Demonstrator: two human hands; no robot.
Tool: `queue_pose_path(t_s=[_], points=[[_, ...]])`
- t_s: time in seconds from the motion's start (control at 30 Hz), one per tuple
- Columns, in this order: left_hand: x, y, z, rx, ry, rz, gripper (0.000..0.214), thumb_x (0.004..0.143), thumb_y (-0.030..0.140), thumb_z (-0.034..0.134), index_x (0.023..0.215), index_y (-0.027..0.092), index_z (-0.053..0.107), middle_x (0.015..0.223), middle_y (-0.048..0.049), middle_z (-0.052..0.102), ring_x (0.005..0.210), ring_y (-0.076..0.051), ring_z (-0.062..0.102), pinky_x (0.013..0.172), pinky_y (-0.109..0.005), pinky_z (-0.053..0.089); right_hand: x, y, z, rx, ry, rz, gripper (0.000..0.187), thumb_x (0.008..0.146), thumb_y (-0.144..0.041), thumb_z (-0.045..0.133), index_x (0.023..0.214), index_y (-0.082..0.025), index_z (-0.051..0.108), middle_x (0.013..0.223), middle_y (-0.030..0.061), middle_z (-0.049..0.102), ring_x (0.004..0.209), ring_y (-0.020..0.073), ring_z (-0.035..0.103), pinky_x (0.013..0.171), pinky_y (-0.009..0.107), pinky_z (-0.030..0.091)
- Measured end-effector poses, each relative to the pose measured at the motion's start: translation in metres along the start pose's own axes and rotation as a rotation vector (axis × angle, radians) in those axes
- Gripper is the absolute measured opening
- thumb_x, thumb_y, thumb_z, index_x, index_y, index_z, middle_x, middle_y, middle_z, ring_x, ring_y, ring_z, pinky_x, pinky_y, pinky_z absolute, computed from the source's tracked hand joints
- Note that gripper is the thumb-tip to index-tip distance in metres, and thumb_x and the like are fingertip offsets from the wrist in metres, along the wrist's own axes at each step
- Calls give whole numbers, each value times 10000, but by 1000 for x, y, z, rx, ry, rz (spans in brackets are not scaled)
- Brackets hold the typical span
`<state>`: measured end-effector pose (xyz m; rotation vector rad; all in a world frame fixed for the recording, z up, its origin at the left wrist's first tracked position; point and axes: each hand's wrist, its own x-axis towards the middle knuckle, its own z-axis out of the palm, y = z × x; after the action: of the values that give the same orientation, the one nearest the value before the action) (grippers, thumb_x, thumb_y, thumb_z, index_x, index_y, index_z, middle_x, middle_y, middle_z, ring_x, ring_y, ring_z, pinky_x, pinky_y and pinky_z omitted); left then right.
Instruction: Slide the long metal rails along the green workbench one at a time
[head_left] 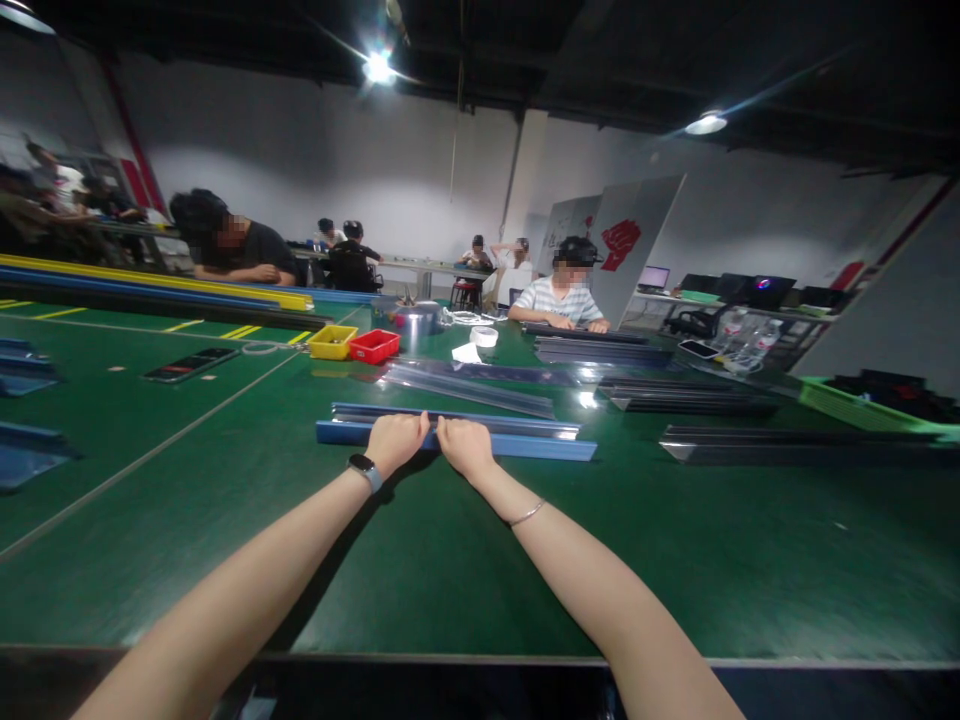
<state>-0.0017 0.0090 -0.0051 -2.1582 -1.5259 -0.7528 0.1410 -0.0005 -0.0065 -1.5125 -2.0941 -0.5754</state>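
A long blue channel strip (536,447) lies crosswise on the green table (450,570) in front of me. Along its far side runs a shiny, clear-looking edge. My left hand (397,442), below a wrist with a smartwatch, is closed over the strip left of its middle. Just beside it, my right hand (465,446) is closed over the strip too, with a thin bracelet on that wrist. Both thumbs sit close together near the middle. The fingertips are hidden behind the strip.
Clear plastic strips (472,390) lie just beyond. Dark channel strips (682,396) are on the right, blue pieces (26,455) on the left. A yellow bin (333,343), a red bin (375,346) and a phone (191,365) stand farther back. A co-worker (562,298) sits across.
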Motion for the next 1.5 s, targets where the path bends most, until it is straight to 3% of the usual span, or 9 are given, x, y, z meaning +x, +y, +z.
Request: queue_pose_path(t_s=[0.17,0.5,0.7,1.0,1.5], points=[[-2,-7,-3,16,10,-23,569,869,361,186,591,104,611,601,-119,621,569,-197,584,544,-282,376,0,-2,-1,-18,13,-1,459,886,-324,251,661,-155,613,639,69,642,583,138,578,539,211,346],[-3,4,-8,-45,13,129,446,876,325,245,677,153,605,688,-68,622,683,-155,560,655,-268,380,3,-1,-3,-65,-73,-102,446,903,-279,207,786,-156,619,686,70,645,613,126,580,554,215,344],[-3,3,-7,-53,18,152,453,878,322,242,662,143,598,672,-77,612,693,-162,553,667,-282,382,0,-1,-5,-18,-8,-57,451,901,-314,216,721,-173,606,725,56,640,715,135,563,600,211,342],[-3,2,-5,-59,10,145,462,875,336,241,670,139,605,692,-84,627,692,-171,567,662,-289,390,1,-3,-3,-27,-59,-43,477,902,-326,197,730,-169,613,702,60,642,666,138,565,591,223,350],[-1,1,-4,-35,7,100,508,871,358,227,629,130,610,650,-98,621,665,-174,575,655,-285,398,1,-1,-3,-28,-11,2,471,900,-318,211,702,-158,608,674,71,648,624,140,584,579,226,356]])
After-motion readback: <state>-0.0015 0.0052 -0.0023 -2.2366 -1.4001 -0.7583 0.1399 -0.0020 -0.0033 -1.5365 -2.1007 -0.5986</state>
